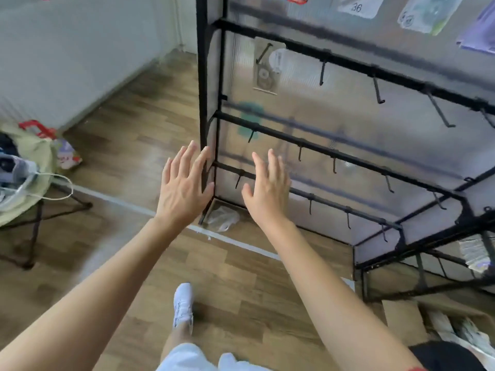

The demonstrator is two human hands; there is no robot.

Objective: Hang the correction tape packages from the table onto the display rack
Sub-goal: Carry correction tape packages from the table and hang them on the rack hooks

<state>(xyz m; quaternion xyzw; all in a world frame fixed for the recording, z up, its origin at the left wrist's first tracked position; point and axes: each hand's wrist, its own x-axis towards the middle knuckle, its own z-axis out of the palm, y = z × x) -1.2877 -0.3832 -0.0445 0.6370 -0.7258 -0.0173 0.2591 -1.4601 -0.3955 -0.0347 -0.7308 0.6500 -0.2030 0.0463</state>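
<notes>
A black metal display rack [308, 52] with rows of hooks fills the right half of the head view. One correction tape package [267, 66] hangs on the leftmost hook of an upper bar. Both my hands are stretched out in front of the rack's lower left corner, fingers straight and spread, holding nothing. My left hand [184, 184] is beside the rack's left post. My right hand [266, 190] is in front of the lowest hook bars. The table is only partly in view at the left edge.
A small folding table [24, 210] with a green cloth, bags and a white cable stands at the left. Other packaged goods [423, 14] hang at the rack's top. A cardboard box [428, 322] lies on the floor at lower right. A plastic bag [223, 218] lies under the rack.
</notes>
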